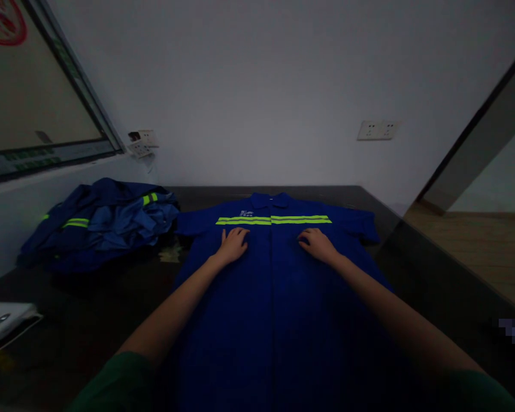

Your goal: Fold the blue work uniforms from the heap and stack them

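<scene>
A blue short-sleeved work shirt (272,274) lies spread flat on the dark table (326,193), its collar toward the wall. Yellow-green reflective bands cross its chest, and a small pale logo sits above the left one. My left hand (233,245) rests on the cloth just below the left band, fingers apart and holding nothing. On the other side of the front seam, my right hand (318,245) touches the shirt below the right band, its fingers slightly curled and apart, also with nothing in them.
A heap of crumpled blue garments (111,220) with reflective strips lies at the left. Beside it is a small pale scrap (170,253). A white device (6,320) with a cable sits at the left edge. The wall (257,103) stands behind the table.
</scene>
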`<act>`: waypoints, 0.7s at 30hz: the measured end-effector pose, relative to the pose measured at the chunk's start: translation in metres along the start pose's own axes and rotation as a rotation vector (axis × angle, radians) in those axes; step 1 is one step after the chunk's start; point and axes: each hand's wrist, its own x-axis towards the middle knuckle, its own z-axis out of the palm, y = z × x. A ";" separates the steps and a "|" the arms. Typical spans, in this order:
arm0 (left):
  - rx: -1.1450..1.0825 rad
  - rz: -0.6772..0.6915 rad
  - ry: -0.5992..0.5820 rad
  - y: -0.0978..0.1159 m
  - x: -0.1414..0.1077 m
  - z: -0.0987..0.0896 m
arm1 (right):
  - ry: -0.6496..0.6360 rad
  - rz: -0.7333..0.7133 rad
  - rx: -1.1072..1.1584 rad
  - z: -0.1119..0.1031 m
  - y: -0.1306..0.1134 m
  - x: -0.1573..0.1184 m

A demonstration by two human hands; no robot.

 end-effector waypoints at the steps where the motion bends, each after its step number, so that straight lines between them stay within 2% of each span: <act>1: -0.017 0.030 0.005 0.009 0.010 0.001 | 0.017 0.023 0.004 -0.004 -0.013 0.009; 5: -0.038 0.082 -0.032 0.045 0.049 0.014 | 0.008 0.140 0.048 -0.006 -0.066 0.050; 8: -0.028 0.050 -0.010 0.057 0.066 0.028 | 0.007 0.230 0.064 0.004 -0.086 0.072; 11: -0.031 0.037 -0.008 0.055 0.071 0.038 | -0.002 0.280 0.077 0.015 -0.085 0.083; 15: -0.044 0.048 -0.021 0.049 0.069 0.043 | -0.016 0.304 0.096 0.024 -0.071 0.092; 21: -0.058 0.039 -0.037 0.049 0.071 0.043 | 0.003 0.209 0.186 0.030 -0.051 0.102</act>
